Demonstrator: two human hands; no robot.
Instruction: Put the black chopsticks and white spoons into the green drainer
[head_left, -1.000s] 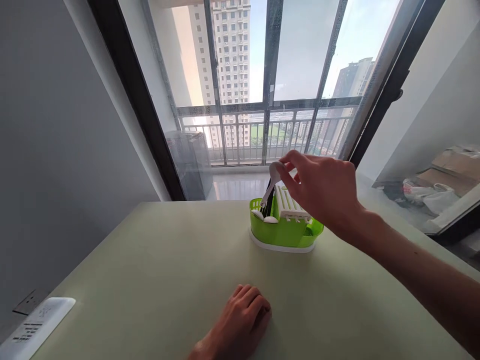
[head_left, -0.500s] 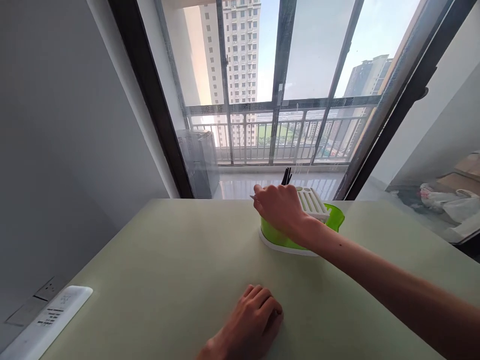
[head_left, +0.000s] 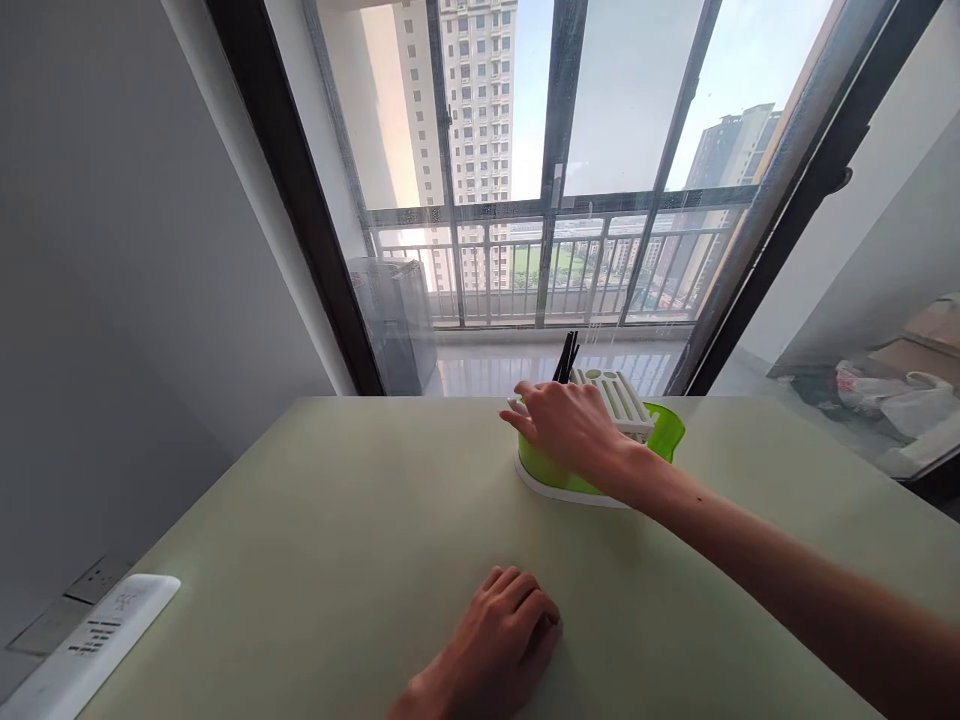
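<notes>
A green utensil holder [head_left: 555,475] with a white base and a white slotted rack [head_left: 619,398] stands near the table's far edge. Dark chopsticks [head_left: 568,355] rise from its back. Over the holder's left end is my right hand [head_left: 574,425], thumb and forefinger apart. A small pale tip [head_left: 514,403] shows between them; what it belongs to is hidden by the hand. Nearer to me, my left hand [head_left: 502,635] rests on the table with its fingers curled and pressed together, and nothing shows in it.
The pale green table [head_left: 322,520] ends at a glass door, beyond which lies a balcony with a railing [head_left: 487,275]. A white power strip [head_left: 105,635] lies at the left edge, beside the grey wall [head_left: 150,300].
The thumb and forefinger of my right hand have spread, letting go of the thin pale pointed thing they pinched. My left hand stays in place. The view has shifted slightly.
</notes>
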